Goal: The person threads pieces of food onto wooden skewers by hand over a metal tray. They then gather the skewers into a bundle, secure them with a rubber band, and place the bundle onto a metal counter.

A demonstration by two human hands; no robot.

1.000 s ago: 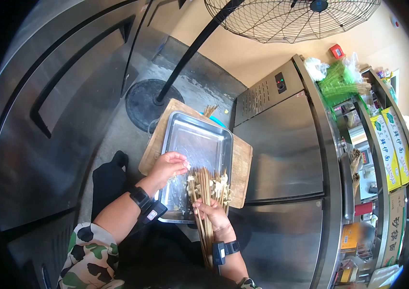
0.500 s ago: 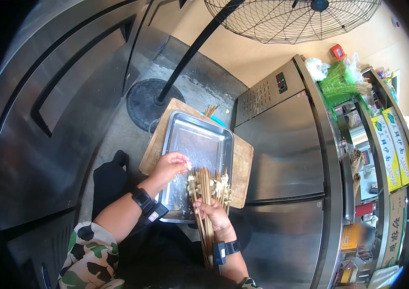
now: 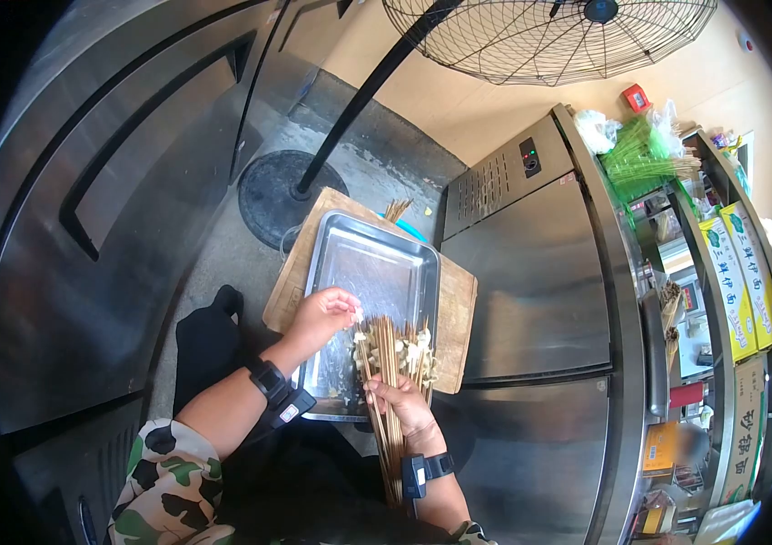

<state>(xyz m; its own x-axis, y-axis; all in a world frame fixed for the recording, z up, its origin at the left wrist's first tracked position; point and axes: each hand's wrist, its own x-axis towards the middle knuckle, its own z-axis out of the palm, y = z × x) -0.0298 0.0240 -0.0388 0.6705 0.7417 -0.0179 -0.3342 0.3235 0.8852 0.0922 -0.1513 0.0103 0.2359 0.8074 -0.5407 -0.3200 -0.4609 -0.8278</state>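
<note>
My right hand [image 3: 407, 409] is wrapped round a thick bundle of bamboo skewers [image 3: 390, 359], their tips pointing away from me over the near part of a metal tray [image 3: 317, 265]. Pale, whitish food pieces [image 3: 424, 352] cluster around the upper ends of the skewers. Just left of the tips, my left hand [image 3: 321, 316] pinches a small white food piece [image 3: 357, 315]. Its exact kind is too small to make out. Small pale scraps lie on the tray's floor near the skewers.
Beneath the tray is a wooden board [image 3: 457, 313], with more skewers [image 3: 397, 210] behind it. A fan base [image 3: 268, 195] stands beyond. Steel cabinets flank me: one on the left [image 3: 132, 227], a refrigerator [image 3: 531, 282] on the right. Shelves [image 3: 722, 363] hold packages.
Very little differs. My left hand stays by the skewer tips with the small white piece, its wrist turned slightly. The right hand keeps its grip on the bundle.
</note>
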